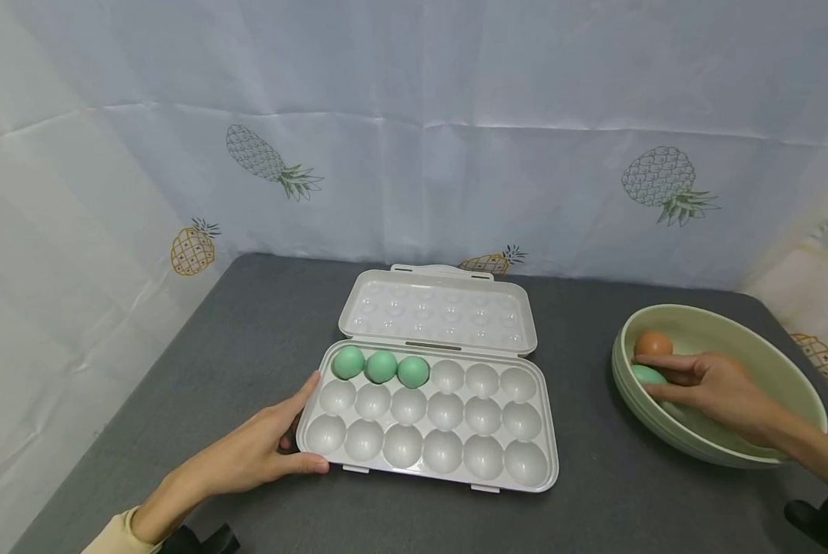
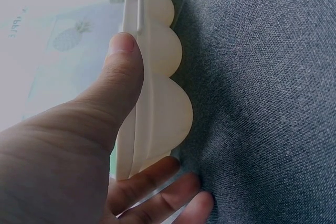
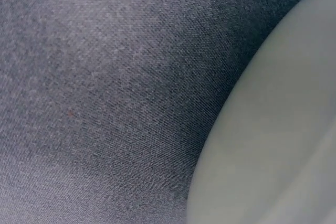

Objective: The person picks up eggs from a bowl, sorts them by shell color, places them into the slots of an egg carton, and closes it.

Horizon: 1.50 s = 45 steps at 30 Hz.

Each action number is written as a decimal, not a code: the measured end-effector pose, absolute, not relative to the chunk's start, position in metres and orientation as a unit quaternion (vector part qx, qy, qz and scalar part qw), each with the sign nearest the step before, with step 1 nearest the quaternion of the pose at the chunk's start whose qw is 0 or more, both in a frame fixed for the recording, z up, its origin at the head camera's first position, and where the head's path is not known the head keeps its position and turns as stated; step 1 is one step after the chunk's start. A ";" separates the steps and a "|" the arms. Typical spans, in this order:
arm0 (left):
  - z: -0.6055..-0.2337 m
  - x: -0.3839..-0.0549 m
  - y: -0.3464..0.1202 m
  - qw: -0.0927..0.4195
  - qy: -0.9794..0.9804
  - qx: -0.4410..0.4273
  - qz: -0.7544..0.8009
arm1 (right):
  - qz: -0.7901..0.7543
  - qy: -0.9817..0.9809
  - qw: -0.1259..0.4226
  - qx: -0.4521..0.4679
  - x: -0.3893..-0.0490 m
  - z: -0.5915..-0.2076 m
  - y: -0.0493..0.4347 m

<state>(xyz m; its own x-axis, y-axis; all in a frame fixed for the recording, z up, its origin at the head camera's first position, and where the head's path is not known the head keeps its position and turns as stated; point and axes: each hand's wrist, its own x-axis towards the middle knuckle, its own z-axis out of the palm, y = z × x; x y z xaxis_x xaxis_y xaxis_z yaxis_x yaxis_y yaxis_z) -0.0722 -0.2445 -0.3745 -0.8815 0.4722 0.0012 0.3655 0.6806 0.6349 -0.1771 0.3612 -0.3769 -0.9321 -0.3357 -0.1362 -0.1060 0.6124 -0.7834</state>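
An egg carton (image 1: 426,415) of pale grey plastic lies unfolded, hinged lid at the back. Three green eggs (image 1: 381,367) fill the left half of its rear row. My left hand (image 1: 265,442) holds the carton's front left corner, thumb (image 2: 123,59) along the front edge and fingers around the left end. Inside a light green bowl (image 1: 726,327) at the right, my right hand (image 1: 726,392) pinches another green egg (image 1: 646,375) between thumb and fingers. Beside it in the bowl is an orange egg (image 1: 653,344). The right wrist view shows only the bowl's outer wall (image 3: 273,119) and tablecloth.
The carton's lid (image 1: 438,312) leans back near the curtain (image 1: 414,192), which is printed with pineapples. Dark grey cloth (image 1: 192,362) covers the table. The bowl stands to the right of the carton, with a strip of cloth between them.
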 end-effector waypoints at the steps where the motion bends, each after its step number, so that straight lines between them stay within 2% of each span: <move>1: -0.375 -0.072 -0.245 0.082 0.913 0.229 0.327 | -0.417 0.891 0.133 -0.123 -0.177 -0.377 0.361; 16: -0.376 -0.071 -0.246 0.075 0.913 0.233 0.326 | -0.386 0.909 0.069 -0.144 -0.176 -0.361 0.355; 24: -0.377 -0.070 -0.247 0.064 0.912 0.241 0.324 | -0.438 0.880 0.097 -0.154 -0.176 -0.345 0.351; 31: -0.376 -0.070 -0.247 0.065 0.912 0.240 0.325 | -0.362 0.916 0.050 -0.166 -0.179 -0.332 0.346; 38: -0.375 -0.070 -0.247 0.067 0.912 0.241 0.326 | -0.393 0.905 0.026 -0.160 -0.180 -0.322 0.334; 45: -0.375 -0.072 -0.246 0.065 0.913 0.241 0.323 | -0.417 0.888 0.012 -0.193 -0.185 -0.321 0.332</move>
<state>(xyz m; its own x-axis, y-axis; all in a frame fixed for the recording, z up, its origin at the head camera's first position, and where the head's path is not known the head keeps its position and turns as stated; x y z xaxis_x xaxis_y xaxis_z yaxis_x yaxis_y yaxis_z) -0.0715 -0.2457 -0.3749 -0.8749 0.4828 0.0370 0.3985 0.6745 0.6215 -0.1854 0.3316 -0.3205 -0.9256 -0.3523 0.1386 -0.3315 0.5773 -0.7462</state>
